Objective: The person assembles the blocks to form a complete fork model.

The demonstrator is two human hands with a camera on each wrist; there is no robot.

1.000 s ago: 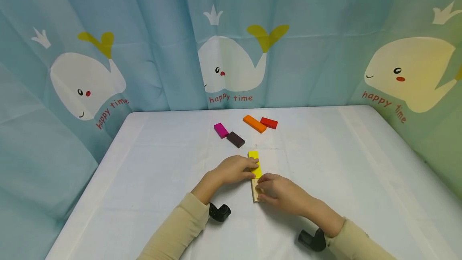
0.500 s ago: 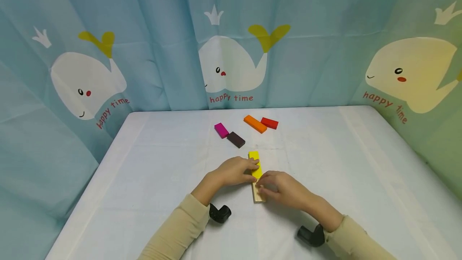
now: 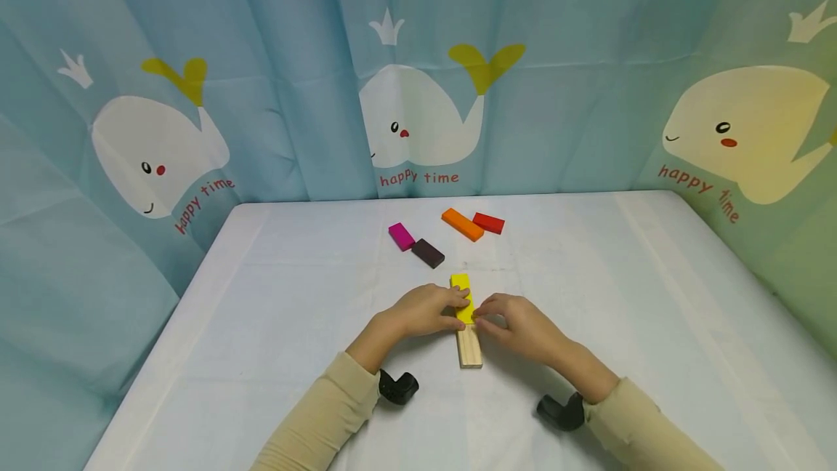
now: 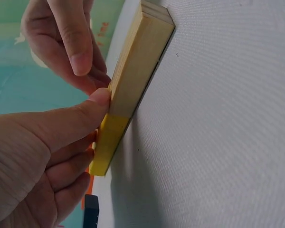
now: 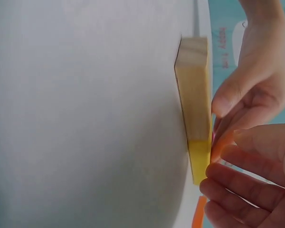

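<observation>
A yellow block [image 3: 461, 281] and a natural wood block [image 3: 470, 349] lie flat end to end on the white table, forming one straight line. My left hand [image 3: 425, 310] rests over the yellow block, fingertips on its top. Its thumb touches the top edge near the seam, as the left wrist view shows. On the other side, my right hand [image 3: 523, 327] has its loosely bent fingertips at the yellow block's right edge, with nothing held. The right wrist view shows those fingers [image 5: 237, 190] spread beside the yellow end. My left hand hides part of the yellow block.
Farther back on the white table [image 3: 314, 296] lie a magenta block [image 3: 401, 236], a dark brown block [image 3: 428, 253], an orange block [image 3: 462, 224] and a red block [image 3: 489, 222]. A blue whale-print curtain [image 3: 301, 93] hangs behind. Black wrist devices sit under both sleeves.
My right hand has moved off the wood block, away from me along the row to the yellow block's edge, uncovering the wood block. My left hand has stayed almost still.
</observation>
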